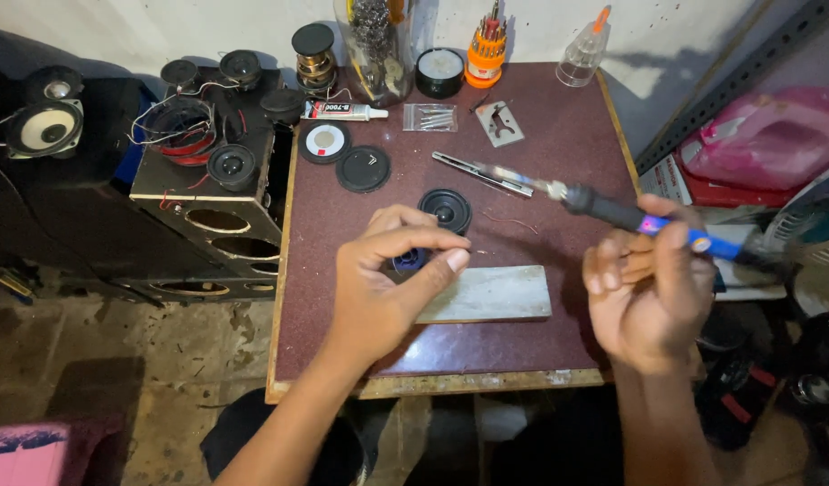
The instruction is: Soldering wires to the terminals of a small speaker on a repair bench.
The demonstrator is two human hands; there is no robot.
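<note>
Head view, left hand (387,279) pinching small blue part (409,260), right hand (653,292) gripping soldering iron (612,212)

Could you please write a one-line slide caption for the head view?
Left hand pinches a small blue part; right hand holds a soldering iron.

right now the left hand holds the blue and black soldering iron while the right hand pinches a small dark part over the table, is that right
Not quite: the hands are swapped. In the head view the right hand holds the blue and black soldering iron, and the left hand pinches the small dark part over the table.
</note>
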